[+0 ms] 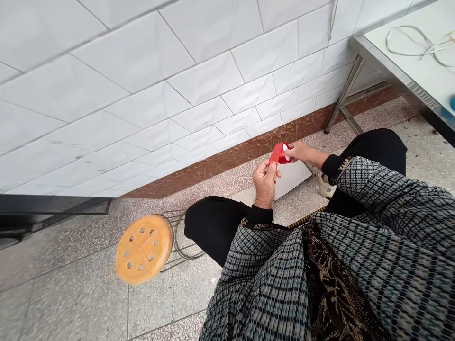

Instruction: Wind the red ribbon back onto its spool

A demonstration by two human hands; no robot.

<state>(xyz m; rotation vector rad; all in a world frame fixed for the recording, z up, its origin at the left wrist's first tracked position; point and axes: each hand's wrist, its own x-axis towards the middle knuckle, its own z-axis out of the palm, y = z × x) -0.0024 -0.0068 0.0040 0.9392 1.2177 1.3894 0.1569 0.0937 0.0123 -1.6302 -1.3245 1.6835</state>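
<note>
A roll of red tape (280,152) with a white core is held up between my two hands, in front of my knees. My right hand (297,151) grips the roll, its thumb at the core. The fingers of my left hand (265,180) are pinched on the red tape's free end, on the near left side of the roll. A short stretch of tape runs between the left fingertips and the roll. Below the hands a flat white panel (293,180) lies low near the floor, partly hidden by the hands.
An orange round stool (144,248) with holes in its seat and wire legs stands left of my knee. A metal-framed table (387,54) with loose cable (408,40) is at the right. The white tiled wall (199,85) rises ahead. A dark object (53,208) sits at far left.
</note>
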